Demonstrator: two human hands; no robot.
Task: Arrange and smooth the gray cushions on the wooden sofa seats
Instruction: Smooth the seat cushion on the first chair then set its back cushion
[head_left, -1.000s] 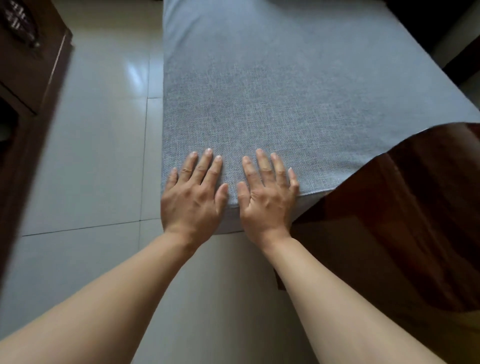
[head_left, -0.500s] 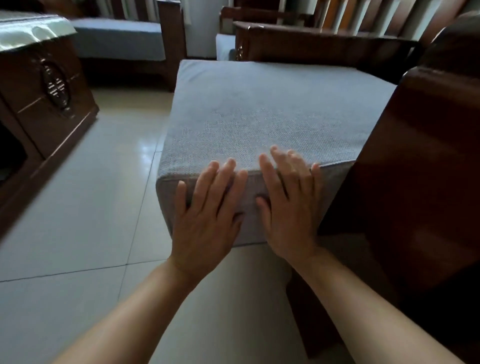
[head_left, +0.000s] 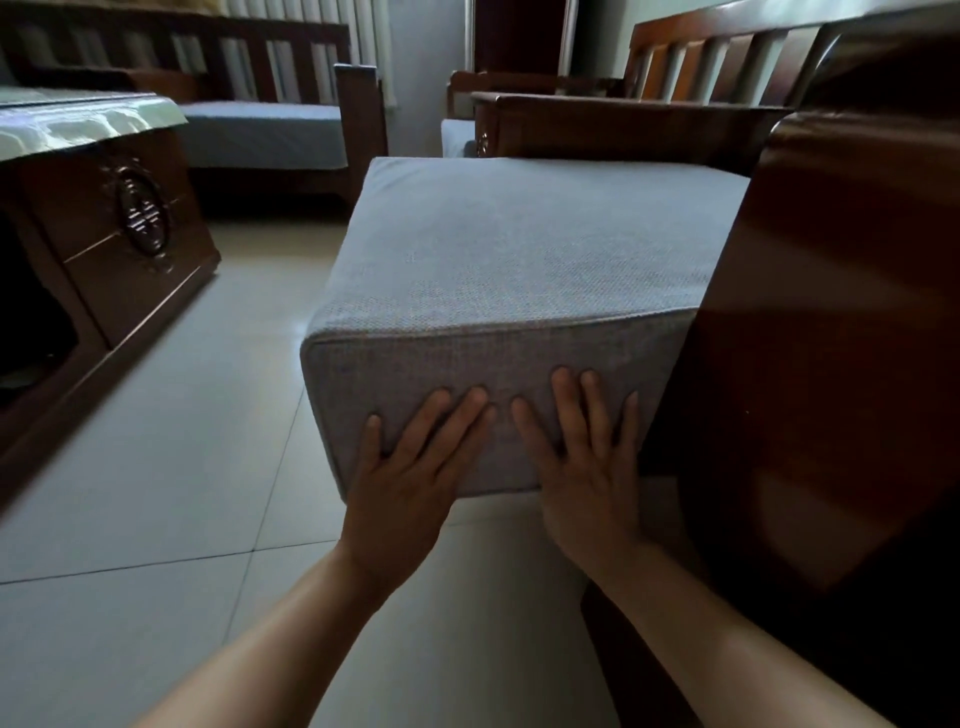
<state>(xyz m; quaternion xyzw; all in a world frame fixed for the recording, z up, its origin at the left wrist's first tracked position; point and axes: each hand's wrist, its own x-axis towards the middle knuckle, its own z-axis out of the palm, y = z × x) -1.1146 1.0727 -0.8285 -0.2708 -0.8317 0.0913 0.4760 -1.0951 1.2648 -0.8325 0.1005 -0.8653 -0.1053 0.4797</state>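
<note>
Both hands, the left hand and right hand, press flat-fingered on the gray cushion's near end face; its length runs straight away from them.

three gray cushions, two hands

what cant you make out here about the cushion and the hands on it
Head view only:
- Palms of left hand and right hand: hidden by their backs, so pressing force unknown.
- Right edge of cushion: hidden behind wooden armrest.
- Seat under the cushion: covered by it.
</note>
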